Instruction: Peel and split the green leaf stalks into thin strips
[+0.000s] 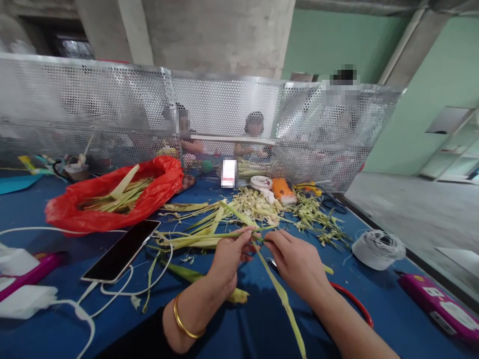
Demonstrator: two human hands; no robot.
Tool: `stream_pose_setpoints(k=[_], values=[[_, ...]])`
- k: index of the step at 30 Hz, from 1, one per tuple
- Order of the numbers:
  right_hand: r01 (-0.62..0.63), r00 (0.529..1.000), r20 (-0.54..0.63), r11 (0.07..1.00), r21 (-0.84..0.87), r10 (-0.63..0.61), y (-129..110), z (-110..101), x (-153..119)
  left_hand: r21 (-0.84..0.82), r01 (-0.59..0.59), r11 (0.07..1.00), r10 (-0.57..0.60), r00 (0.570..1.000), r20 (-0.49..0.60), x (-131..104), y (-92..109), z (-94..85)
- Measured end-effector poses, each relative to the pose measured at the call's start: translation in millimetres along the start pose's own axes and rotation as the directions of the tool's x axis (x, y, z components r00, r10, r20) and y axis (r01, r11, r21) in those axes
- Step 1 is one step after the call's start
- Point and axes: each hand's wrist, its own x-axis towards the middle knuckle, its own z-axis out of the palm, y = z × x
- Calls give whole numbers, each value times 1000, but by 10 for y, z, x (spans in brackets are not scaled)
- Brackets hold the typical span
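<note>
My left hand (pixel 232 257) pinches long green leaf strips (pixel 209 241) between thumb and fingers, above the blue table. Close on its right, my right hand (pixel 295 257) has its fingers closed on the ends of the same strips. A long pale leaf (pixel 279 289) crosses between the hands and hangs down towards me. Under my right wrist lies a tool with a red curved handle (pixel 357 301), mostly covered by the arm. A thicker green stalk (pixel 237 296) rests on the table below my left hand. More leaves spread out beyond my hands.
A red plastic bag (pixel 168 174) of leaves stands left, near a black phone (pixel 121 252) with white cables. Trimmings (pixel 254 204) are heaped ahead, before a perforated metal screen (pixel 224 99) with people behind. White string (pixel 377 249) and a purple power strip (pixel 436 304) are right.
</note>
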Motion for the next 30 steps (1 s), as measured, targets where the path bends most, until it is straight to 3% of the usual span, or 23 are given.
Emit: stream_pose_setpoints(k=[4,6,9,12,16,19,22,24,26,28,30], values=[[-103,979,185,987,120,80,-29,67,-3,-59,17,998,-20,999,-38,38,23,-20],[-81,986,151,993,91,66,-50,99,-4,-100,44,994,-46,999,-17,43,30,-23],[108,993,-53,994,24,-107,-90,100,-10,-119,70,990,-71,997,-4,33,38,-18],[343,928,-156,939,6,-338,-128,63,-24,-69,74,995,-74,997,-1,16,56,-13],[552,832,-37,833,-49,-554,-165,70,-37,-58,127,990,-125,991,39,30,100,-39],[586,809,62,810,-18,-584,-192,89,-38,-103,182,978,-175,982,71,63,123,-73],[507,860,-33,846,164,-509,-196,47,-40,-92,149,985,-138,983,118,58,117,-78],[370,928,-174,875,311,-330,-164,-6,-37,14,91,996,-92,983,157,14,101,-52],[201,962,-254,895,398,-103,-109,-48,-24,174,36,984,-73,974,215,-58,75,-6],[57,975,-219,903,426,42,-57,-64,-1,302,13,953,-103,953,284,-140,38,49],[-32,990,-107,893,450,90,-31,-53,25,392,8,920,-160,920,357,-214,-10,98]])
